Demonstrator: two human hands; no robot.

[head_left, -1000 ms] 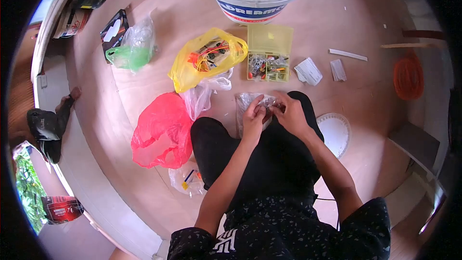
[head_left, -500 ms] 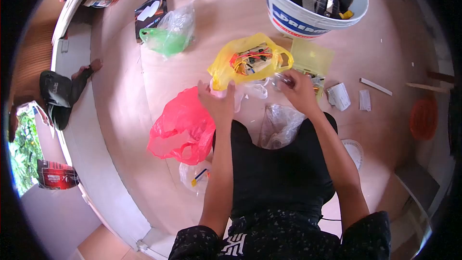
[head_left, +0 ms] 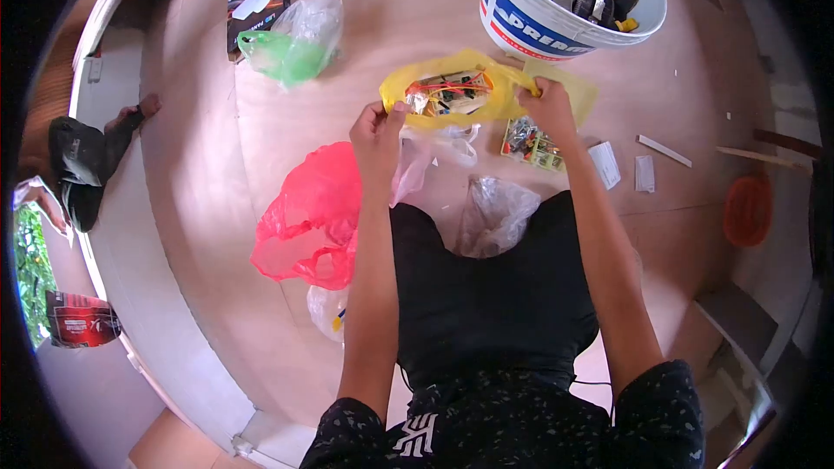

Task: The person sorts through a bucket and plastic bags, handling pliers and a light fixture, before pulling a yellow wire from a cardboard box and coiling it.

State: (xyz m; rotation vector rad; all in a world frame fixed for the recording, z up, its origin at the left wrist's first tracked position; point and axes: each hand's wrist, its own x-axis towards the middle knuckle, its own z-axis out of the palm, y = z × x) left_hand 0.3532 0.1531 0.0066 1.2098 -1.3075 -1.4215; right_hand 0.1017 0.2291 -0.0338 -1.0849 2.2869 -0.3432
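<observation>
Yellow bag (head_left: 499, 91), upper centre of frame: both hands are holding its mouth open.
L hand (head_left: 375, 126) & R hand (head_left: 547, 104) are pinching opposite rims, fingers closed on plastic. Risk, prob.: overstretching, thin film tearing, wired bits spilling by parts box (head_left: 532, 143).

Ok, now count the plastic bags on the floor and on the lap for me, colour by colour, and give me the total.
Yellow bag: 1, gripped at its edges by the left hand and right hand
Red bag: 1
Green bag: 1
Clear or whitish bags: 3, on the lap, under the yellow one, beside the red one
Total: 6
</observation>
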